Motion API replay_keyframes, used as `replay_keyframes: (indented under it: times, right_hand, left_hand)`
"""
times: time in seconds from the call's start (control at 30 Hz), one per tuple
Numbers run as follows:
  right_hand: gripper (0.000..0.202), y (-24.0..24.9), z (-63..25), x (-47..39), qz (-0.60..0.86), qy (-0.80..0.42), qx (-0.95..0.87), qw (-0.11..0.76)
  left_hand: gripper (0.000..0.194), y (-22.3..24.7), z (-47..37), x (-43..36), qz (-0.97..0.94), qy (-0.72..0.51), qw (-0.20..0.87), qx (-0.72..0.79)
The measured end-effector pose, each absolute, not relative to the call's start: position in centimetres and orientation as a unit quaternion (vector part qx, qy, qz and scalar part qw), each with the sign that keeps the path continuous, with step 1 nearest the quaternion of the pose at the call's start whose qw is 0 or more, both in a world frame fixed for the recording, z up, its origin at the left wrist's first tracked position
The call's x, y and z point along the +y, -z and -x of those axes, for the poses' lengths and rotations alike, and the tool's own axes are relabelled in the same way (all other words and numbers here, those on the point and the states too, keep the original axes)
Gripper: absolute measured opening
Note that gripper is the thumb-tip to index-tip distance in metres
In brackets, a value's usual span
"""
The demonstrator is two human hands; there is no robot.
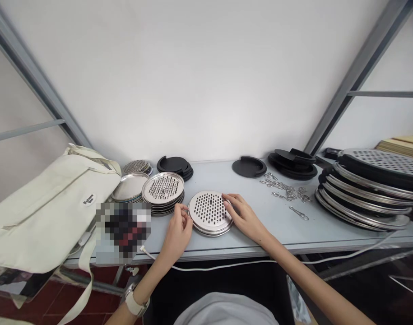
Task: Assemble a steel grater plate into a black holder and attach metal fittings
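Observation:
A short stack of round perforated metal discs [210,209] lies on the table in front of me. My left hand [182,225] is at the stack's left edge, its fingers curled and pressed against the rim. My right hand [239,212] holds the right side, with its fingers on the top disc and rim. Just left of these stands a pile of metal grater discs [164,188] with raised teeth. Plain round metal plates [130,186] sit farther left.
Black round holders [174,166] lie at the back, with another black holder [249,166] and black pieces [290,163] to the right. Metal clips [289,192] are scattered nearby. A tall disc stack [365,192] stands far right; a cream bag [53,207] is left. A white cable [226,267] runs along the front.

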State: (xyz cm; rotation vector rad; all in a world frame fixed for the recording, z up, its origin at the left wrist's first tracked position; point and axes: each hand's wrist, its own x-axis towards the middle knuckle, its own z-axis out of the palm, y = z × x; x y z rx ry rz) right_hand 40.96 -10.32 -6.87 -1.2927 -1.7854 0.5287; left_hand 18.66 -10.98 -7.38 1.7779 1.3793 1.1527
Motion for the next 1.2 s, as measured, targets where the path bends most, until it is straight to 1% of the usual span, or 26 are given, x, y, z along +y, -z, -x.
replay_keyframes:
  times: [0.1,0.3,0.4,0.57,0.7,0.8,1.07,1.2]
  right_hand:
    - [0.04,6.8,-41.0,-10.4,0.513,-0.209,-0.718,0.422]
    - [0.037,6.9,-41.0,-10.3,0.506,-0.204,-0.73,0.412]
    - [0.034,6.9,-41.0,-10.2,0.503,-0.198,-0.735,0.41]
    - [0.032,6.8,-40.9,-10.4,0.494,-0.192,-0.744,0.407]
    - [0.03,6.7,-40.8,-10.7,0.494,-0.189,-0.748,0.4]
    - [0.029,6.8,-40.7,-10.8,0.492,-0.187,-0.753,0.395]
    - [0.028,6.8,-40.6,-10.9,0.496,-0.175,-0.761,0.379]
    - [0.029,6.8,-40.5,-11.0,0.492,-0.149,-0.776,0.365]
  left_hand:
    - [0.016,7.4,-18.7,-11.0,-0.669,-0.434,0.3,0.523]
    - [0.014,7.2,-18.9,-11.3,-0.685,-0.416,0.256,0.541]
    - [0.01,6.8,-18.9,-11.6,-0.68,-0.427,0.266,0.533]
    - [0.01,6.5,-19.1,-11.7,-0.677,-0.424,0.271,0.537]
    - [0.016,7.0,-19.3,-11.6,-0.683,-0.408,0.215,0.566]
    - [0.015,7.2,-19.3,-11.6,-0.694,-0.394,0.183,0.574]
    - [0.016,7.2,-19.2,-11.6,-0.708,-0.365,0.158,0.583]
    - [0.016,7.3,-19.3,-11.6,-0.71,-0.357,0.144,0.59]
